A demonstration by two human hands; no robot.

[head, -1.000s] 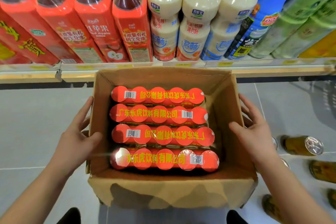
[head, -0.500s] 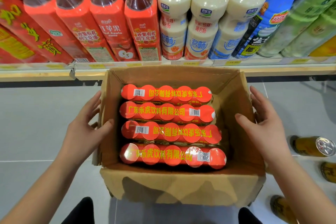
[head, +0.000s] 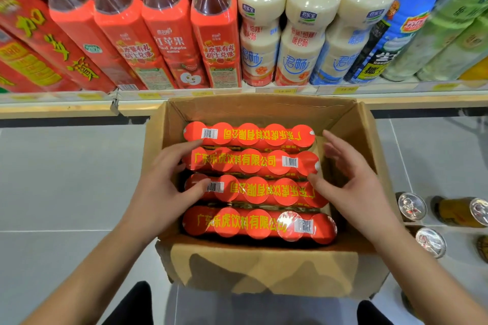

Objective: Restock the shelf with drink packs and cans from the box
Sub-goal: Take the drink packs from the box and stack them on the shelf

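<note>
Reaching into box since earlier | both hands off its walls | grips spread, touching second pack

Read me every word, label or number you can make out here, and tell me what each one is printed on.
"广东乐虎饮料有限公司": wrap of each drink pack in the box, two packs upside down.
"红苹果", "Red Apple": red bottle.
"欢享有礼 码上兑现": neighbouring red bottle.
"君乐宝", "君畅": milky white bottle.
Barcodes, yellow shelf price tags, can lids: too small or blurred.
</note>
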